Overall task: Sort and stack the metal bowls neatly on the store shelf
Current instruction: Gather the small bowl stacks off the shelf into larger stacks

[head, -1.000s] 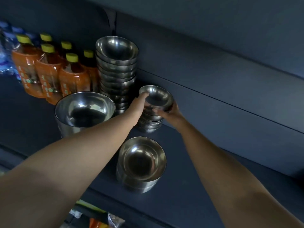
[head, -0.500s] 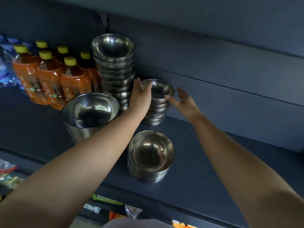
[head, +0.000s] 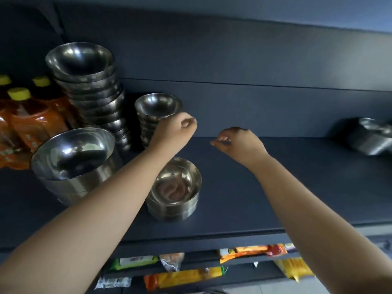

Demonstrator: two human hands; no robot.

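Note:
Four stacks of metal bowls stand on the dark shelf (head: 265,194). A tall stack (head: 84,88) rises at the back left, with a shorter stack of small bowls (head: 158,106) just right of it. Large bowls (head: 72,153) are nested at the front left, and a low stack (head: 176,187) sits front centre. My left hand (head: 176,130) hovers in front of the small stack's right side, fingers loosely curled, holding nothing. My right hand (head: 237,143) hangs over bare shelf further right, also loosely curled and holding nothing.
Orange bottles with yellow caps (head: 36,117) crowd the shelf's left end. More metal ware (head: 369,136), blurred, lies at the far right against the back panel. Snack packets (head: 191,276) fill the shelf below.
Both hands have let go of the small bowl stack and drawn back, the right one moving off to the right. The view has swung right, showing the metal ware at the far end.

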